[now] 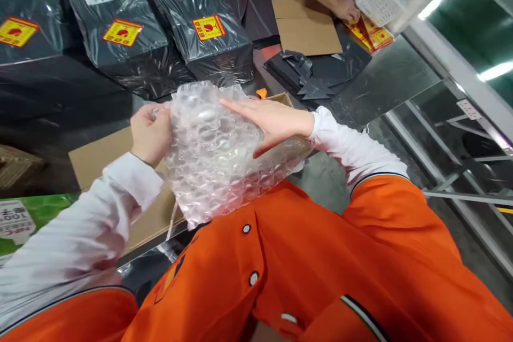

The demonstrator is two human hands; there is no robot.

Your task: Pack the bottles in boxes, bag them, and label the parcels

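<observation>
Currently the person's left hand (pixel 150 136) pinches a gathered fold of bubble wrap (pixel 208 160), its fingers curled tightly at the wrap's left edge, while the right hand (pixel 268 123) lies spread flat across the top, pressing down. The wrap sits over what looks like a cardboard box (pixel 280 99), with a corner left bare at the far side, so the covering seems partly done. No tape shows on it. Beyond, on the steel surface (pixel 385 75), black poly mailers (pixel 124 32) with yellow labels lie in a row towards the far left. At far right, a co-worker's hand (pixel 344 10) rests beside yellow-and-red printed sheets (pixel 371 35) and a flat cardboard sheet (pixel 306 26).
</observation>
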